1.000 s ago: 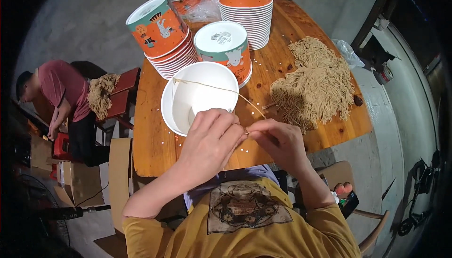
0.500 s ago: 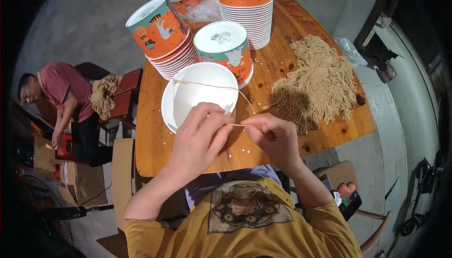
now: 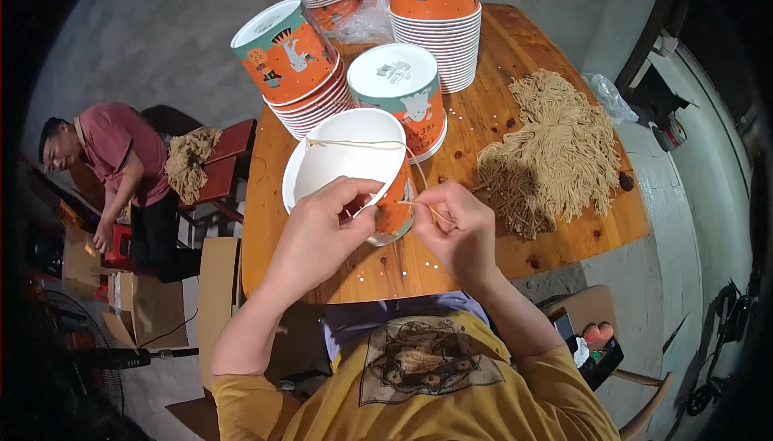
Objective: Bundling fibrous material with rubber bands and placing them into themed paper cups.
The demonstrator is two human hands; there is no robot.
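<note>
A white-lined orange paper bucket (image 3: pixel 346 169) lies tilted in front of me, its mouth toward me. My left hand (image 3: pixel 328 220) is closed on its near rim, thumb outside and fingers at the edge. A thin tan cord (image 3: pixel 362 144) crosses inside the mouth, passes over the right rim and hangs down. Beside the bucket's printed outer wall, my right hand (image 3: pixel 457 224) pinches the cord's loose end between thumb and fingers. At the wall the cord meets the side near my fingertips; whether it passes through a hole there is too small to tell.
Upturned bucket stacks (image 3: pixel 283 59) and a taller stack (image 3: pixel 435 47) stand behind, with a single upturned bucket (image 3: pixel 394 71) between. A heap of tan cords (image 3: pixel 560 147) lies right on the wooden table (image 3: pixel 515 252). Another person (image 3: pixel 121 151) sits at left beside a red bench (image 3: pixel 233 151).
My left hand has let go of the cord and taken hold of the bucket's rim. The bucket has turned, showing more orange wall. My right hand keeps pinching the cord.
</note>
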